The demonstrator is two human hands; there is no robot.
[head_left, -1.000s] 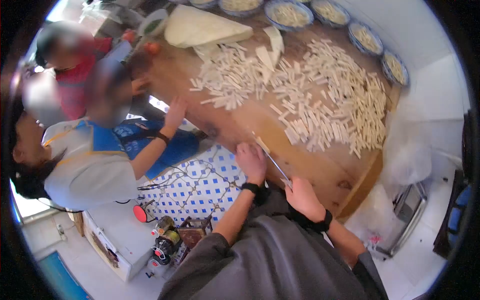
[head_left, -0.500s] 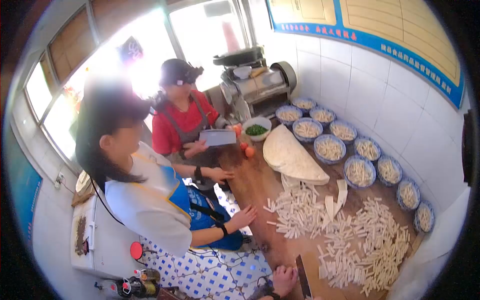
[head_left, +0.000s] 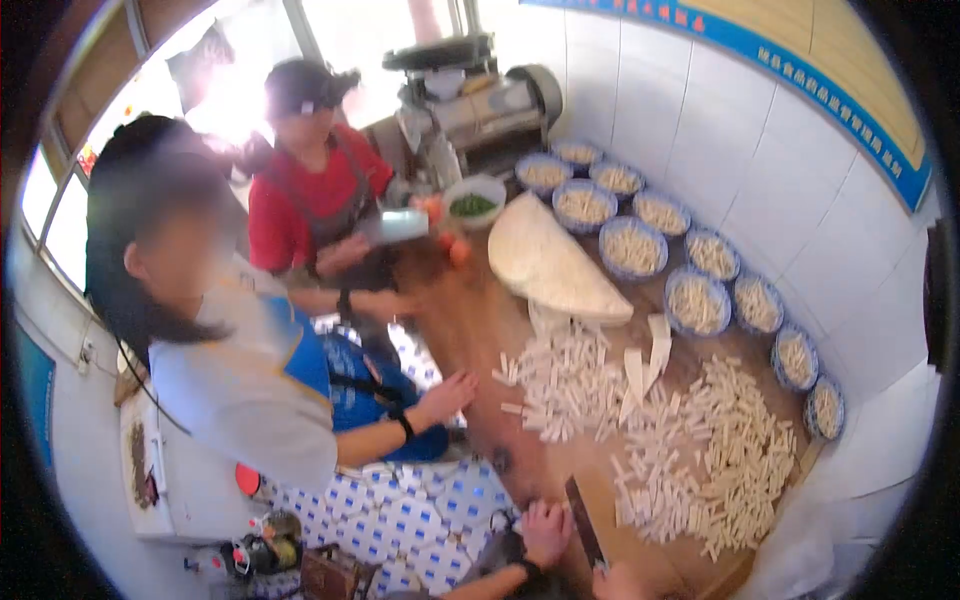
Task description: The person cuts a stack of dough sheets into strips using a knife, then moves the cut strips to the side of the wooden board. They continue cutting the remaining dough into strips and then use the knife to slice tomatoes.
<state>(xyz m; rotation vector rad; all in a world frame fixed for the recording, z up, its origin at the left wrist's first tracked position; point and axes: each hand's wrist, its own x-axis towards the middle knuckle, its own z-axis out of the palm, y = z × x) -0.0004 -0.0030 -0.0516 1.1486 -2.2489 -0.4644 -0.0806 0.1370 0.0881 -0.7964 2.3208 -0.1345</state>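
Observation:
My left hand (head_left: 547, 533), with a dark band at the wrist, rests at the front edge of the wooden table with its fingers curled. Whether anything is under those fingers is hidden. Just right of it stands a knife (head_left: 584, 520), its blade seen nearly edge-on. The knife's handle end is in my right hand (head_left: 628, 580), closed and partly cut off by the bottom of the view. Beyond the blade lies a large heap of short pale dough strips (head_left: 740, 450), with another spread of strips (head_left: 570, 390) further back. Two longer flat pieces (head_left: 648, 365) lie between them.
A folded pale dough sheet (head_left: 555, 265) lies farther back. Several blue-and-white bowls (head_left: 696, 303) of strips line the wall. A bowl of chopped greens (head_left: 474, 203) and tomatoes (head_left: 458, 250) are near a machine (head_left: 480, 115). Two people stand left; the one in red holds a cleaver (head_left: 398, 226).
The view has shifted, so the table and bowls appear further left and higher. More of my right hand shows at the knife's handle. The nearer co-worker's hands remain by the table edge.

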